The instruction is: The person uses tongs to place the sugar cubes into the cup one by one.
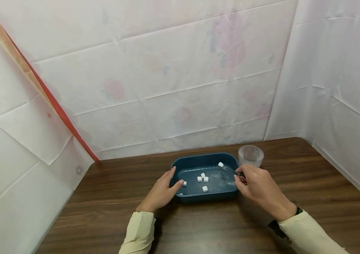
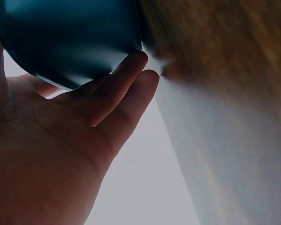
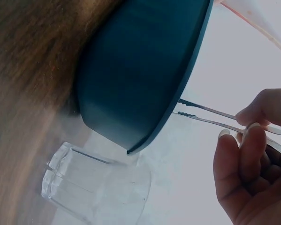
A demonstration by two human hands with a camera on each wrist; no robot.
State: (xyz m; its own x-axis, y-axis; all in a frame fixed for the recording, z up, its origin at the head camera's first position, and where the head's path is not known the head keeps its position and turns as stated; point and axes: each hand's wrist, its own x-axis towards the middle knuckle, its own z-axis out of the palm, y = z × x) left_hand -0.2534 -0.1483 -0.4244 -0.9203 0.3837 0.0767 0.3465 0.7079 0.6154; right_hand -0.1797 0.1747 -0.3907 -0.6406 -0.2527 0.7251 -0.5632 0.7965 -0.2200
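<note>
A dark blue tray [image 1: 210,198] stands on the table with several small white cubes [image 1: 205,189] inside. My left hand [image 1: 161,188] holds its left end, the thumb over the rim and the fingers along the outer wall [image 2: 79,42]. At the tray's right end, my right hand [image 1: 261,187] pinches a pair of metal tweezers [image 3: 210,111] between thumb and fingers. Their tips reach over the rim into the tray, where one white cube [image 1: 220,164] is at the tips; whether they grip it I cannot tell. The tray wall hides the tips in the right wrist view.
A clear glass [image 1: 251,155] stands just behind my right hand, close to the tray's right back corner; it also shows in the right wrist view [image 3: 100,185]. The brown wooden table [image 1: 116,190] meets pale patterned sheets [image 1: 167,88] at its back and sides.
</note>
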